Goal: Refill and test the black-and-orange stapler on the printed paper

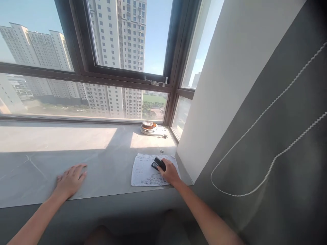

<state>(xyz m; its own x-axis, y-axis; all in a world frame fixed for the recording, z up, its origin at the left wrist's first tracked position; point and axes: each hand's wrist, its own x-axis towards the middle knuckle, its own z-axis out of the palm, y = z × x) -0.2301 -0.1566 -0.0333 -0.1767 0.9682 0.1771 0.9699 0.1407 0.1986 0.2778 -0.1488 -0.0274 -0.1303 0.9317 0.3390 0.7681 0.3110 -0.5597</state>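
My right hand [170, 172] is closed around a small black stapler [158, 163], which rests on a printed sheet of paper [144, 172] lying flat on the grey window sill [102, 153] near the right corner. My left hand [70, 178] lies flat on the bare sill far to the left, fingers stretched out and holding nothing.
A stack of round plates or coasters [149, 128] sits at the back of the sill by the window frame [122, 81], with small dark bits [162, 136] beside it. A white wall [230, 85] and a grey wall with a beaded blind cord [268, 136] close the right side.
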